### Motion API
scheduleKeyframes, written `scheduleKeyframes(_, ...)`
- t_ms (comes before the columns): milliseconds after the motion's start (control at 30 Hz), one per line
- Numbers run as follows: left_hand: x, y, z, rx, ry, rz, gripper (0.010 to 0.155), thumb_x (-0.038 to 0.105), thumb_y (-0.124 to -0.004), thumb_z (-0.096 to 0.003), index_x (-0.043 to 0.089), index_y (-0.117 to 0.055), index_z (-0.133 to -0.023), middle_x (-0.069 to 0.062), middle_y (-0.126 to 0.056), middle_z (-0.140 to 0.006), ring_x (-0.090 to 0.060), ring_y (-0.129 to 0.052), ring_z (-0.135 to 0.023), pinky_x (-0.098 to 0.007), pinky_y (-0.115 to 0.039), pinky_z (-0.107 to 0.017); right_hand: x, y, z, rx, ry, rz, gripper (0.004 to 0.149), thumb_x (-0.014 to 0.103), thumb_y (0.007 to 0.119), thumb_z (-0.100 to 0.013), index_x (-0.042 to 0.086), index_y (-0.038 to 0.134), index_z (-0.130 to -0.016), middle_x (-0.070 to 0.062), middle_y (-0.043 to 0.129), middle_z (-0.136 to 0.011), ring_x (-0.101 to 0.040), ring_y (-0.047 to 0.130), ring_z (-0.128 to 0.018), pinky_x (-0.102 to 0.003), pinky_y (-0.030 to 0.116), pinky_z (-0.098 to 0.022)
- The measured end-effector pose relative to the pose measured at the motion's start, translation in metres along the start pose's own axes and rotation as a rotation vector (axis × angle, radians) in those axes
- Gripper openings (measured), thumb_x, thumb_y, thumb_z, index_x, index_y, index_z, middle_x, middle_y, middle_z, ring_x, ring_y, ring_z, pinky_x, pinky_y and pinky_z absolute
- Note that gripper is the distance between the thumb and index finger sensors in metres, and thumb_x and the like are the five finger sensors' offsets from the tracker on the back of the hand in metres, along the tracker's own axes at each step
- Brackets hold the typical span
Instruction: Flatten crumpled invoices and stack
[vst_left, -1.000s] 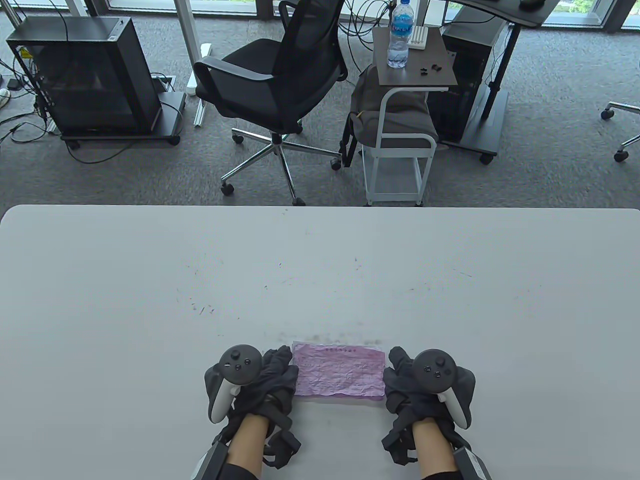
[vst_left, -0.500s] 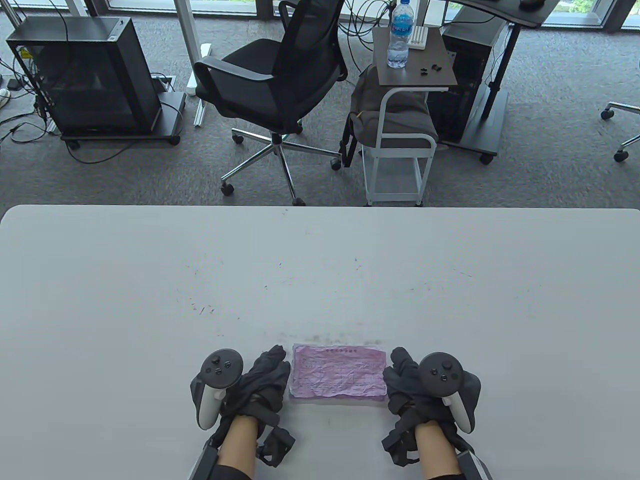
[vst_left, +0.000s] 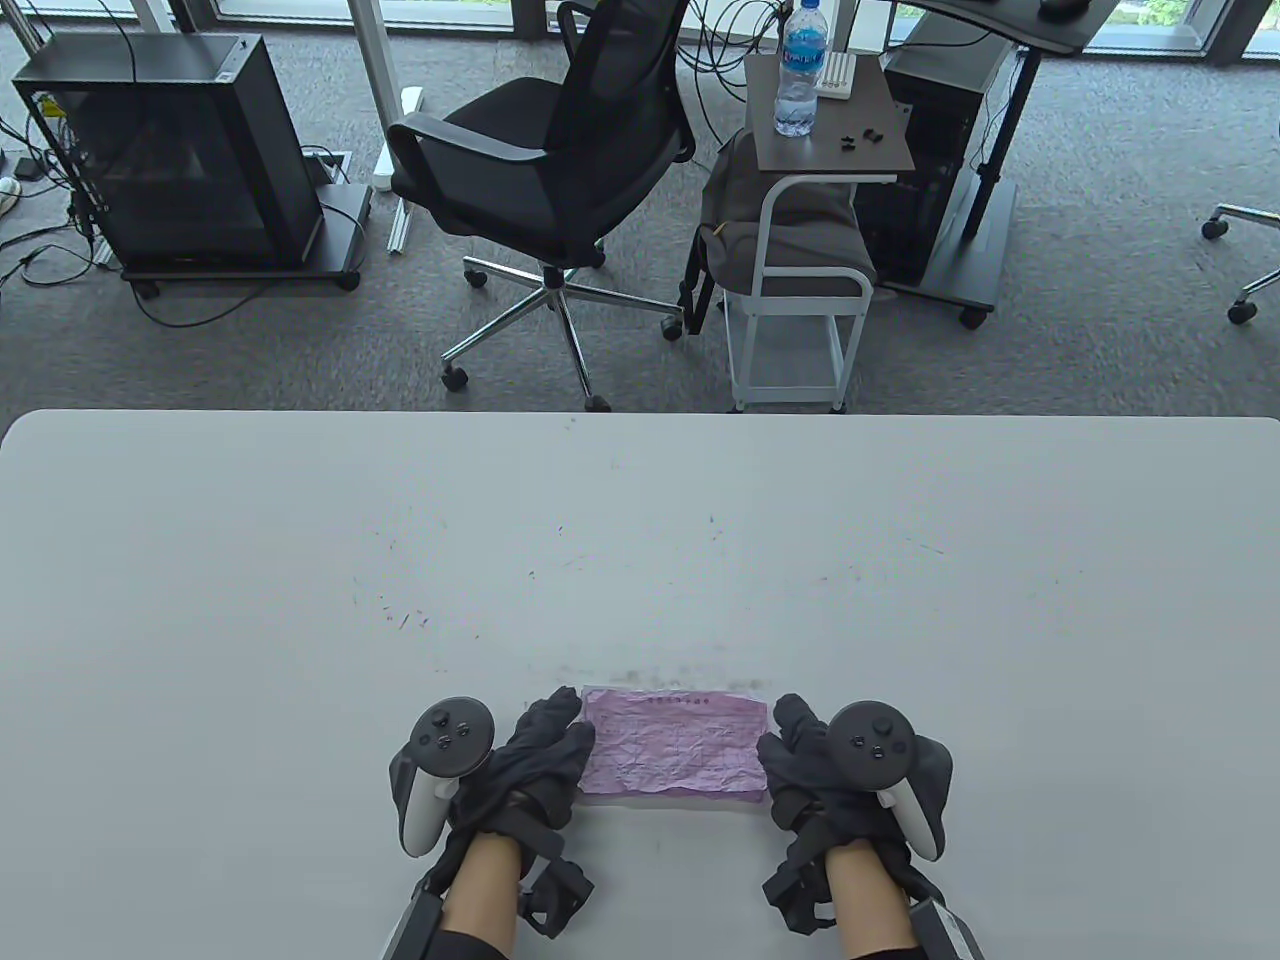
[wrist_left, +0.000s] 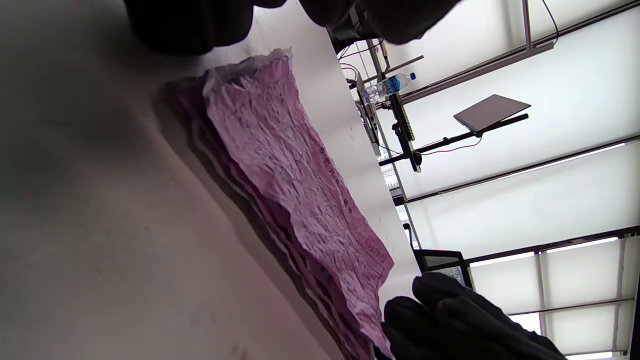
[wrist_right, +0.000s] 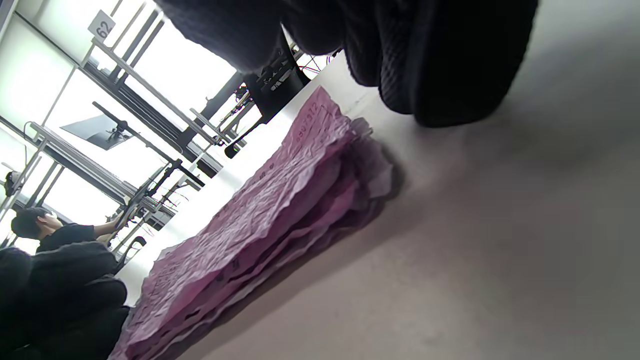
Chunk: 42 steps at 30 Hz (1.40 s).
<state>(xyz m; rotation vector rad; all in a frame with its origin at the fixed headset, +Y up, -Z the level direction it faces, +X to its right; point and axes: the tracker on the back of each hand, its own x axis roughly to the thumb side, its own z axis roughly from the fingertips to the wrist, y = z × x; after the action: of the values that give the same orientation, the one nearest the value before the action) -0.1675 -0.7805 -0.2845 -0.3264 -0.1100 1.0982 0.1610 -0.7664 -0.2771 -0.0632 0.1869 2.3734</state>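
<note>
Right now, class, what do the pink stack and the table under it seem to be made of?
Pink stack: thin paper, matte, judging by creased sheets with printed text and ragged layered edges in the wrist views. Table: smooth pale grey top, probably plastic or laminate; fine scuffs and a soft sheen, but not certain.

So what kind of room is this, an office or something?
Most likely an office or lab workspace. Beyond the white table stand a black swivel office chair, a computer tower with trailing cables on grey carpet, and a small side table holding a water bottle.
</note>
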Motion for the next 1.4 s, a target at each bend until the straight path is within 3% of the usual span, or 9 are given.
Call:
scheduleKeyframes(167, 0.035, -0.014, 0.002, -0.060, -0.237, -0.270, 0.051, 0.030, -0.068, -0.0602, 0.008, -0.067, -0.106, -0.018, -0.052, -0.110, -0.046, -0.070, -0.095, -0.055, -0.071, -0.062, -0.001, -0.006, 0.000, 0.013, 0.029, 0.072, 0.057, 0.030, 0.070, -0.057, 0.002, 0.049, -0.102, -0.038, 0.061, -0.097, -0.051, 0.077, -0.078, -0.050, 0.082, -0.047)
scheduleKeyframes(333, 0.060, -0.050, 0.003, -0.387, -0.271, -0.303, 0.049, 0.028, -0.069, -0.0601, 0.005, -0.074, -0.104, -0.021, -0.060, -0.108, -0.049, -0.075, -0.093, -0.057, -0.073, -0.061, 0.028, -0.021, -0.005, -0.080, -0.035, 0.203, 0.056, 0.029, 0.071, -0.056, 0.004, 0.050, -0.102, -0.036, 0.059, -0.100, -0.051, 0.076, -0.078, -0.052, 0.080, -0.049)
scheduleKeyframes(433, 0.064, -0.063, 0.004, -0.582, -0.269, -0.315, 0.050, 0.028, -0.070, -0.0604, 0.006, -0.073, -0.105, -0.020, -0.060, -0.110, -0.048, -0.073, -0.098, -0.057, -0.073, -0.063, 0.059, -0.023, -0.018, -0.018, -0.129, 0.320, 0.053, 0.027, 0.071, -0.056, 0.007, 0.053, -0.102, -0.033, 0.061, -0.101, -0.051, 0.073, -0.080, -0.054, 0.077, -0.051)
scheduleKeyframes(500, 0.061, -0.069, 0.005, -0.643, -0.238, -0.306, 0.051, 0.028, -0.070, -0.0607, 0.006, -0.072, -0.106, -0.020, -0.057, -0.111, -0.051, -0.067, -0.101, -0.060, -0.070, -0.064, 0.076, -0.017, -0.028, 0.041, -0.198, 0.431, 0.053, 0.028, 0.071, -0.056, 0.008, 0.054, -0.102, -0.031, 0.063, -0.101, -0.050, 0.074, -0.081, -0.055, 0.077, -0.052)
scheduleKeyframes(600, 0.059, -0.071, 0.004, -0.650, -0.232, -0.323, 0.051, 0.028, -0.070, -0.0605, 0.006, -0.071, -0.106, -0.020, -0.056, -0.111, -0.051, -0.064, -0.103, -0.061, -0.069, -0.065, 0.096, 0.005, -0.046, 0.246, -0.279, 0.618, 0.049, 0.028, 0.067, -0.057, 0.014, 0.054, -0.102, -0.024, 0.063, -0.105, -0.048, 0.068, -0.088, -0.057, 0.069, -0.059)
scheduleKeyframes(767, 0.056, -0.075, 0.001, -0.687, -0.197, -0.340, 0.051, 0.028, -0.070, -0.0609, 0.006, -0.070, -0.107, -0.020, -0.055, -0.112, -0.054, -0.060, -0.104, -0.062, -0.067, -0.066, 0.109, 0.039, -0.072, 0.366, -0.321, 0.669, 0.050, 0.028, 0.066, -0.057, 0.016, 0.051, -0.103, -0.021, 0.063, -0.106, -0.045, 0.068, -0.090, -0.057, 0.069, -0.061)
scheduleKeyframes(933, 0.054, -0.076, -0.002, -0.700, -0.181, -0.338, 0.052, 0.028, -0.069, -0.0612, 0.005, -0.068, -0.108, -0.020, -0.052, -0.113, -0.054, -0.057, -0.105, -0.062, -0.067, -0.066, 0.109, 0.059, -0.087, 0.416, -0.300, 0.661, 0.050, 0.027, 0.066, -0.057, 0.015, 0.051, -0.103, -0.021, 0.063, -0.106, -0.045, 0.069, -0.090, -0.057, 0.068, -0.061)
scheduleKeyframes(1400, 0.055, -0.077, -0.001, -0.644, -0.181, -0.373, 0.052, 0.029, -0.069, -0.0614, 0.006, -0.067, -0.108, -0.019, -0.051, -0.113, -0.052, -0.055, -0.105, -0.058, -0.068, -0.066, 0.101, 0.067, -0.086, 0.420, -0.314, 0.681, 0.047, 0.027, 0.067, -0.056, 0.019, 0.055, -0.101, -0.016, 0.066, -0.105, -0.042, 0.069, -0.090, -0.057, 0.067, -0.062)
